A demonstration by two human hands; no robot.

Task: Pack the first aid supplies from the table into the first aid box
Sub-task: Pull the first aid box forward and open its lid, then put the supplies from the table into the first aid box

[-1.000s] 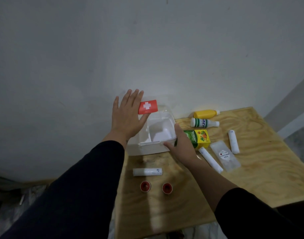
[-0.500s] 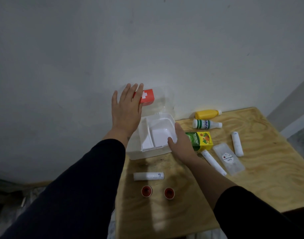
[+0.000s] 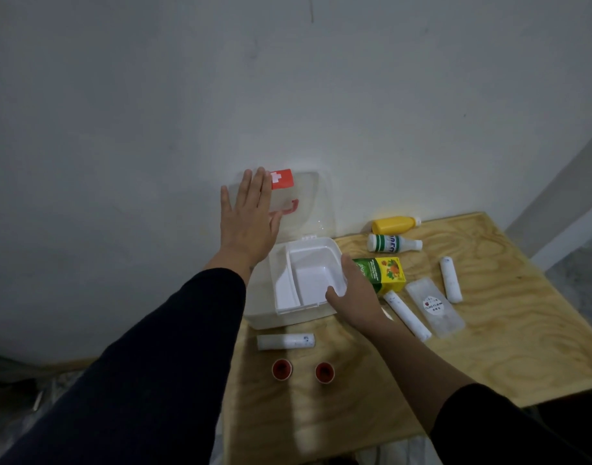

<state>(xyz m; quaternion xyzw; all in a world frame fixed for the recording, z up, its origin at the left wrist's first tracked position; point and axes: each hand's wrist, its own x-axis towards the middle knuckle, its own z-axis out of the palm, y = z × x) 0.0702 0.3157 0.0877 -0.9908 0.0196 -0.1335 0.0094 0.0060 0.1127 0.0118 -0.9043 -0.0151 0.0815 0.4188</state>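
A white first aid box stands open at the table's back left, with an empty inner tray. Its clear lid, bearing a red cross label, leans back against the wall. My left hand lies flat against the lid, fingers spread. My right hand rests on the box's right front corner, thumb over the rim. To the right lie a green and yellow carton, a yellow bottle, a white bottle, two white rolls and a clear packet.
In front of the box lie another white roll and two small red-topped jars. The plywood table stands against a grey wall; its left edge runs just beside the box and its front edge lies near me.
The lid has swung up and back from nearly over the box to leaning on the wall, pushed by my left hand. My right hand stays on the box's corner.
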